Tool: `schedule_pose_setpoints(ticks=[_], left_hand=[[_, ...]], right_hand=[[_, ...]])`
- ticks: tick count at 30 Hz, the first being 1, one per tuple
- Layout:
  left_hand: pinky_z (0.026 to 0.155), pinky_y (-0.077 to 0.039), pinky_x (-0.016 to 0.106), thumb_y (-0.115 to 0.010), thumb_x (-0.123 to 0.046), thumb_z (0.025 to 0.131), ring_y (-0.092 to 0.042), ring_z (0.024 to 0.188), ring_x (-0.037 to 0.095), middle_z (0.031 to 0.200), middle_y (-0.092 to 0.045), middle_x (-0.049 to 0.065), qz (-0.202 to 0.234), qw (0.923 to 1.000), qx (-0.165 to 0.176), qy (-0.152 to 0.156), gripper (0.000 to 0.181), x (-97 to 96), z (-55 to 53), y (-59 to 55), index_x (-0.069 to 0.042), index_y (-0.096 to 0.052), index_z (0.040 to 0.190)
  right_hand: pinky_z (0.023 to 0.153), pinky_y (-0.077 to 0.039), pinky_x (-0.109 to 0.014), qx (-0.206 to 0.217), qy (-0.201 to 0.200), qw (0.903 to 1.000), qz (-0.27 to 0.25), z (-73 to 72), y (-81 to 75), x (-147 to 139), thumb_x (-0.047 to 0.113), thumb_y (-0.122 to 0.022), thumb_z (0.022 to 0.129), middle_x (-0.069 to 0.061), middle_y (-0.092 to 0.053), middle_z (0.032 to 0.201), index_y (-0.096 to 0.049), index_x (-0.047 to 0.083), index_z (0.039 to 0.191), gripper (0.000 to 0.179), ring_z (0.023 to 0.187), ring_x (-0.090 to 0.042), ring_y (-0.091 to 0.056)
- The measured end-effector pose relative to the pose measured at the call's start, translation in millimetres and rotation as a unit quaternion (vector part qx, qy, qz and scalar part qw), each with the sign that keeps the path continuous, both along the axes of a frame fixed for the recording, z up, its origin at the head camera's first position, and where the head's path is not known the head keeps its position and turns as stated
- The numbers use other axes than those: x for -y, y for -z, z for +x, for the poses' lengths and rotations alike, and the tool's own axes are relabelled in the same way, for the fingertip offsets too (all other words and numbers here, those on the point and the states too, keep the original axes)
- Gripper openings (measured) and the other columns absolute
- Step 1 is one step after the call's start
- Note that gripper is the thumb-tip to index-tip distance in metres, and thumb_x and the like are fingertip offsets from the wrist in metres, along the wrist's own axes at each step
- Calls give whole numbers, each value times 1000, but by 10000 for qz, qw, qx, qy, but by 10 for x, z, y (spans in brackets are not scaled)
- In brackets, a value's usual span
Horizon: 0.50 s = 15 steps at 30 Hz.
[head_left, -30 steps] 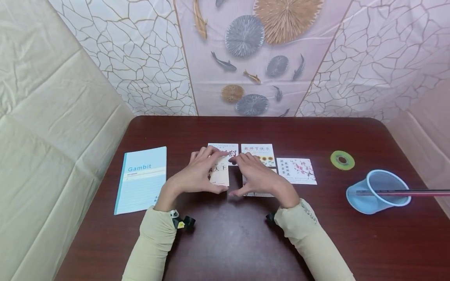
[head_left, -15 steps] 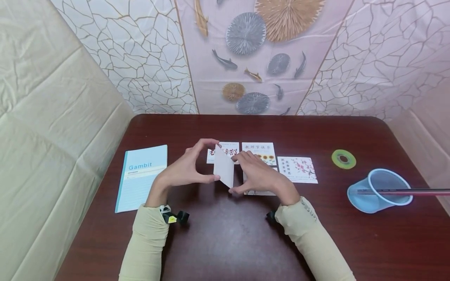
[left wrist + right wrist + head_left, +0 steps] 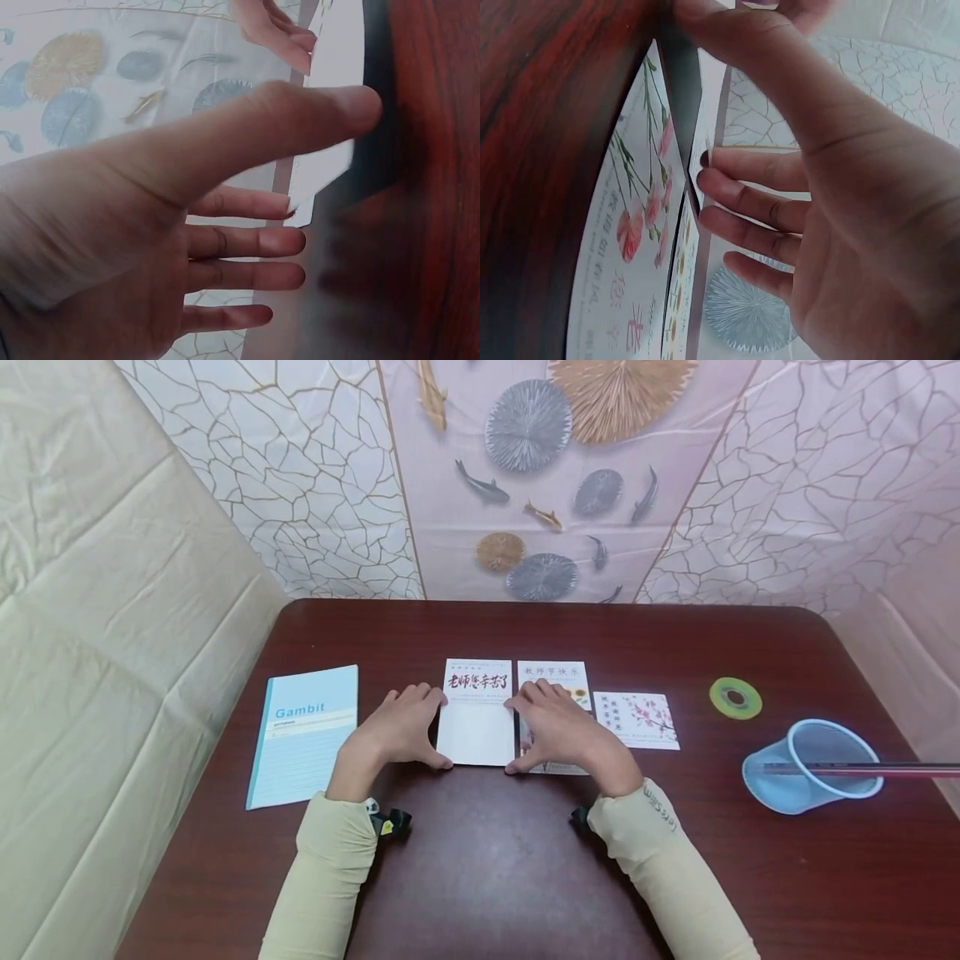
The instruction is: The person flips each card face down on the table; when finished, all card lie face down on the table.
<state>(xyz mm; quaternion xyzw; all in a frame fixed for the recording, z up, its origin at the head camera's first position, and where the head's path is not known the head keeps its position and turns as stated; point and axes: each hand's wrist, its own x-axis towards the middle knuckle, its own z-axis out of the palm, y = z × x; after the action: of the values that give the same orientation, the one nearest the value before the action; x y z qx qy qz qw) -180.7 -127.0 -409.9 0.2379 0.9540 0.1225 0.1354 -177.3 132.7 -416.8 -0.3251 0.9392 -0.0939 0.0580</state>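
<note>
Since left hand [image 3: 396,728] and right hand [image 3: 564,732] pinch the white card [image 3: 477,735] by opposite sides, likely for steadiness, its face shows; in from worktop's [image 3: 465,860] far edge, nearer left edge than right.

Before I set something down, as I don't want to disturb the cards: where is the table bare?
Bare: the dark-red table between the two sleeves; its strip behind the greeting cards; its near right, between the right sleeve and the blue mesh cup. Crowded: the centre, where the left hand and right hand flank a blank white card beside those cards.
</note>
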Motion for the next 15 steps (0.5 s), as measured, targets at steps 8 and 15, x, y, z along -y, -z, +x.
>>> schedule_pose_setpoints(ticks=[8,15], left_hand=[[103,-34,49,-88,-52,63,-46,109,25,116,-52,7,-198,9998,37,-75,89,-27,1,27,-5,-54,130],[101,-36,48,-89,-52,62,-46,107,24,114,-51,7,-253,9996,28,-135,90,-42,21,27,-4,-55,130]], right_hand=[[95,-34,-44,-200,-67,9989,426,7,25,42,66,-80,63,-5,-48,105,-61,6,123,87,101,-25,-42],[96,-33,-45,-217,-66,9989,421,7,31,48,67,-81,62,-4,-48,106,-62,7,123,87,101,-25,-42]])
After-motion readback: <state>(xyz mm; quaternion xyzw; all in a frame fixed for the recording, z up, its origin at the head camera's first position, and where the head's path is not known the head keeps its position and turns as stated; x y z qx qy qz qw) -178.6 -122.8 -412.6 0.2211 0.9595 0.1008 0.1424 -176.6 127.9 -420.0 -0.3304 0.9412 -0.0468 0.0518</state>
